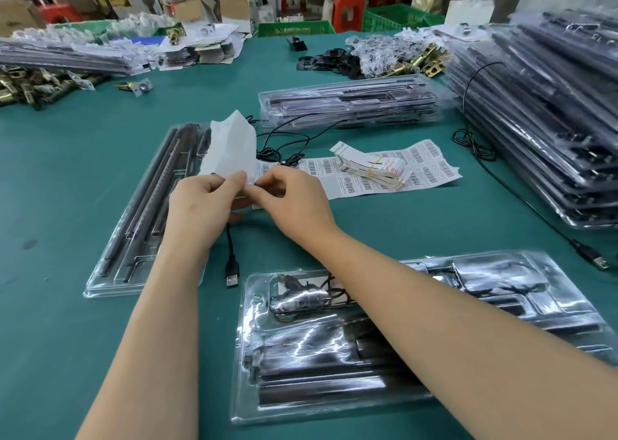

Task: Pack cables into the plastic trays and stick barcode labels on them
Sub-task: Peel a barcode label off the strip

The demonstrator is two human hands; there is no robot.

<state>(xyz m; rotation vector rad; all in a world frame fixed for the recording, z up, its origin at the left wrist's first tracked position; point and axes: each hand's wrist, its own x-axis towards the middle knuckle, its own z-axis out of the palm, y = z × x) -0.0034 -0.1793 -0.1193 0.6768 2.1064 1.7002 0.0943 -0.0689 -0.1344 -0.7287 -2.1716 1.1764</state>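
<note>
The label sheet [230, 145], a white strip curling upward, has its lower edge caught between both hands above the green table [67, 159]. At left, an open plastic tray [100, 282] holds dark rods. The left hand [197, 205] pinches the sheet between curled thumb and fingertips. Touching it, the right hand [294, 199] pinches the same edge with thumb and forefinger, its other fingers curled. Below them, a black cable [229, 239] with a USB plug lies between the open tray and a closed tray [249, 322]. Further right, more barcode labels [431, 169] lie flat under a banded bundle of tags [371, 170], near a tall stack of packed trays [551, 122].
</note>
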